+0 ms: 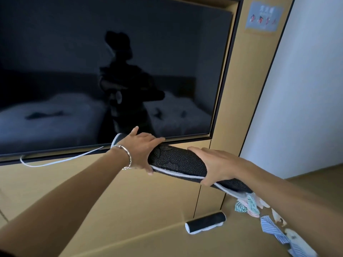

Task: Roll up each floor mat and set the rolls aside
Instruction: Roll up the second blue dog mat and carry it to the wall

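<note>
1. Left hand (141,151): fingers spread over the top of the rolled mat (176,160), thumb tucked under its near edge. It grips the roll near its left end. A bracelet (128,158) sits at the wrist.
2. Right hand (213,164): fingers lie along the top and the thumb hooks beneath, clasping the roll right of its middle.
3. The rolled mat is held off the floor (148,238), tilted down to the right, in front of the lower edge of the television (111,71). Its dark dotted backing faces out, with a pale edge binding running along its length.
4. Handling, as a judgement: light and soft, and likely to sag or spring open if released. The dotted backing looks grippy, so slipping seems unlikely. The best hold is two hands spaced apart, with a thumb pinning the loose bound edge.
5. A second roll (206,222) lies on the floor below, near the wooden wall panel (167,201).
6. Cloth scraps (248,206) are scattered to its right.
7. A white cable (61,160) droops under the television.
</note>
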A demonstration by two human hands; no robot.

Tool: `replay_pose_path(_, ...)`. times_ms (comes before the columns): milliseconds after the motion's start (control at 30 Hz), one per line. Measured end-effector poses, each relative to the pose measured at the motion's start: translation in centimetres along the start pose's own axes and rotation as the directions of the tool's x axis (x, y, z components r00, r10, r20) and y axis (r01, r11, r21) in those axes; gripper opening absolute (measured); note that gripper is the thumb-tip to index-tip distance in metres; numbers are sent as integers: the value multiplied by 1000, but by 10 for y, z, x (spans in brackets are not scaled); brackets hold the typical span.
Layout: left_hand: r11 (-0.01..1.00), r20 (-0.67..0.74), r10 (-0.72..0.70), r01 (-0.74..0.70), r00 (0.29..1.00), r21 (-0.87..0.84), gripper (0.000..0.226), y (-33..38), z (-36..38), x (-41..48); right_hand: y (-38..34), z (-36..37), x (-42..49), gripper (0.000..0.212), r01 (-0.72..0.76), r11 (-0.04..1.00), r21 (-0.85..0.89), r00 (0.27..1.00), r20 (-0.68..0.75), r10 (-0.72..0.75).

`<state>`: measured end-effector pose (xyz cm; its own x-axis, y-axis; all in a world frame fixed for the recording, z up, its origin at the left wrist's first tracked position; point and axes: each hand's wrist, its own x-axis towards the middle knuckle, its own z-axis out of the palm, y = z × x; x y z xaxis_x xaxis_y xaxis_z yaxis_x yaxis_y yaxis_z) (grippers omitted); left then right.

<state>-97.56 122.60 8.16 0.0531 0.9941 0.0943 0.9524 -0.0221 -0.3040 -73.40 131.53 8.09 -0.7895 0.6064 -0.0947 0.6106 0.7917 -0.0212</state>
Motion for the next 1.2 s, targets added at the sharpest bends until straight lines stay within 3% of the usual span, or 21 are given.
replay_pose_path(233,993,39,-28,33,999,-110,108,10,27,8,19,10,14,100,91,990,-109,996,-15,-93)
replay_pose_path(500,974,59,-140,148,988,-171,84,28,44,48,93,31,56,106,100,991,-88,989,-102,-108)
replay_pose_path(967,937,342,-204,285,917,-204,85,114,162,229,303,158,186,96,261,965,21,958,116,-262)
replay_pose_path(1200,918,435,-286,375,854,-131,72,143,246,262,337,240,239,92,331,943,38,931,150,-333)
